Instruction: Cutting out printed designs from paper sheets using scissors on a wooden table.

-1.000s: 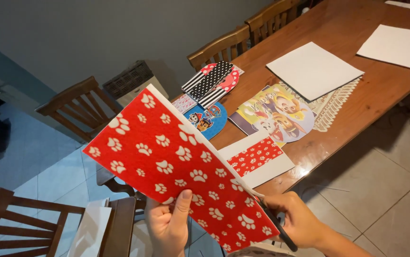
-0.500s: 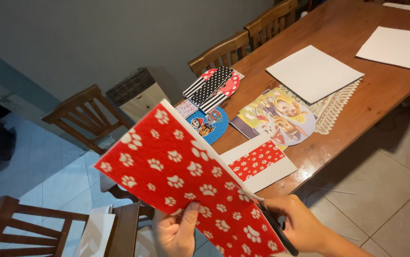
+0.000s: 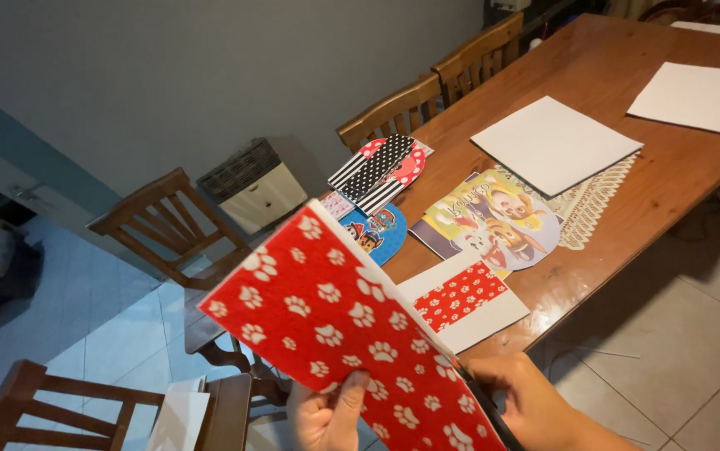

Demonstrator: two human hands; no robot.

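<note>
The left hand (image 3: 326,413) holds a big red sheet (image 3: 343,334) with white paw prints, thumb pressed on its front near the bottom edge. The right hand (image 3: 535,401) grips a dark tool (image 3: 485,413) at the sheet's right edge; you cannot tell what kind. The sheet is up in the air, in front of the brown worktop (image 3: 669,167). On the worktop lie a smaller red paw piece on white card (image 3: 468,305), a cartoon dog picture (image 3: 493,221), a striped and dotted piece (image 3: 376,171) and white sheets (image 3: 552,142).
</note>
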